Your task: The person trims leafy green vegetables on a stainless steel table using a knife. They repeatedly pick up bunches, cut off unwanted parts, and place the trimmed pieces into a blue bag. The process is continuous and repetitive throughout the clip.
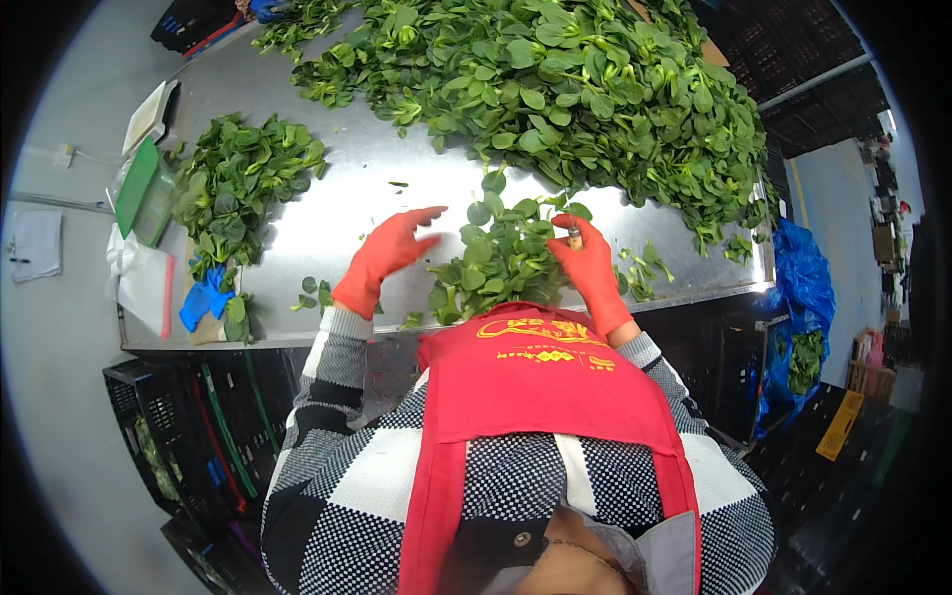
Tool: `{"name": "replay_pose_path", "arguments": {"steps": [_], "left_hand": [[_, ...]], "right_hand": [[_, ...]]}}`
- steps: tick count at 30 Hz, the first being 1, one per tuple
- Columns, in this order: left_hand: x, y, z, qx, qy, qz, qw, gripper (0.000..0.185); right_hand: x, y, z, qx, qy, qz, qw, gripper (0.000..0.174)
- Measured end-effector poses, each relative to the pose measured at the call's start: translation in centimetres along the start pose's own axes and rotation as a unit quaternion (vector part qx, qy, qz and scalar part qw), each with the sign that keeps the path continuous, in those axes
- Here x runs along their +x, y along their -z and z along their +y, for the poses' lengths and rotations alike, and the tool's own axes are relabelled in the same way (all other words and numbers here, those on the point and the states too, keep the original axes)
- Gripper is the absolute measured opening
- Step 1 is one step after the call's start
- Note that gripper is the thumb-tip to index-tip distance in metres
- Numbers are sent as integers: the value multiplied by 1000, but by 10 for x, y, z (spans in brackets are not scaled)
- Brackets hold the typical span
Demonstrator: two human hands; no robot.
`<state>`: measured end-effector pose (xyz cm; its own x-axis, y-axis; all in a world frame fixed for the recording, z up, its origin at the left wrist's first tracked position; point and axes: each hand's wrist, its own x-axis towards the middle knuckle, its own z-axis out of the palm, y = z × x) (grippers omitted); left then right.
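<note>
My left hand [388,253], in an orange rubber glove, hovers over the metal table with its fingers apart and nothing in them. My right hand [585,256], gloved alike, is closed around a small tool's wooden handle [575,236]; a thin blade seems to point away from me, though its shape is hard to make out. Between the hands, against my red apron, sits a small heap of leafy greens [494,260], which look like baby bok choy. A far larger pile of the same greens [595,104] covers the back and right of the table.
Another heap of greens [238,178] lies at the left, near a green plastic basket [145,197], a white scale-like device [147,115] and a blue glove [207,297]. Loose leaves lie along the table's front edge [297,343]. Black crates [149,401] stand below; a blue plastic bag [803,268] hangs at the right.
</note>
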<state>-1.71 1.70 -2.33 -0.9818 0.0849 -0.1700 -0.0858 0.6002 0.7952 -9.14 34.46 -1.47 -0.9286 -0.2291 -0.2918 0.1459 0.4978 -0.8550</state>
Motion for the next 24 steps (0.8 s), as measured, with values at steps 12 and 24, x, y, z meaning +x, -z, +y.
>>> {"name": "replay_pose_path", "arguments": {"steps": [12, 24], "left_hand": [[187, -10, -55, 169, 48, 333, 927, 47], [104, -1, -104, -552, 161, 289, 765, 29]], "right_hand": [[-5, -11, -11, 108, -35, -84, 990, 25], [8, -16, -14, 121, -10, -99, 988, 23]]}}
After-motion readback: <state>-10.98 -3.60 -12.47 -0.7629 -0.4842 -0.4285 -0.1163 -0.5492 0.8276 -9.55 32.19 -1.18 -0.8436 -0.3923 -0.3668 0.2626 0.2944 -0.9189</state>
